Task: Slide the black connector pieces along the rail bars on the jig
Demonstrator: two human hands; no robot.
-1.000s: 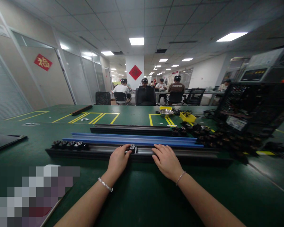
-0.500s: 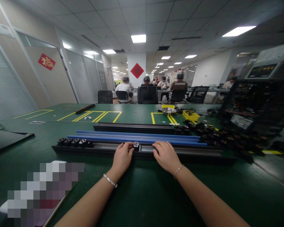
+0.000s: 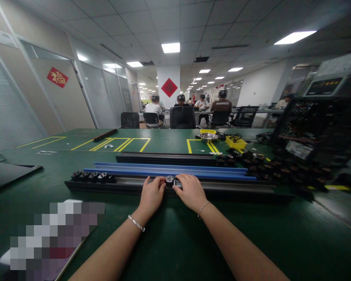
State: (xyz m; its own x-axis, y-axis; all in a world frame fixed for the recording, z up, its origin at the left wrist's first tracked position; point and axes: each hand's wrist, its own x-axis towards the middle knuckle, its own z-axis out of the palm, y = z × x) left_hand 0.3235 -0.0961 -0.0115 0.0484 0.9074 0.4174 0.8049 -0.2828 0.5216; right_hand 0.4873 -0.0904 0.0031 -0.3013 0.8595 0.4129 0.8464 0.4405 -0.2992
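Note:
A small black block with a silvery end face point(image 3: 170, 180) sits on a long black rail with a grey channel point(image 3: 236, 185). My left hand point(image 3: 152, 193) holds its left side, with the thumb and fingers bent around it. From the right, my right hand point(image 3: 190, 190) closes on the opposite side, with thumb low and fingers on top. Several similar black blocks point(image 3: 93, 177) stand in a row at the rail's left end. Just behind lies a blue rail point(image 3: 169, 170), and beyond it another black rail point(image 3: 163, 157).
Many loose black blocks point(image 3: 286, 171) are heaped on the right, before a dark rack point(image 3: 307, 125). A metal bowl point(image 3: 208, 137) and a yellow tray point(image 3: 235, 143) stand farther back. A blurred-out flat item point(image 3: 55, 238) lies front left. People point(image 3: 153, 107) sit beyond the green table point(image 3: 134, 234).
My right hand has slid left along the rail, up to the block's right side. My left hand stays at the block, which has shifted very slightly to the right.

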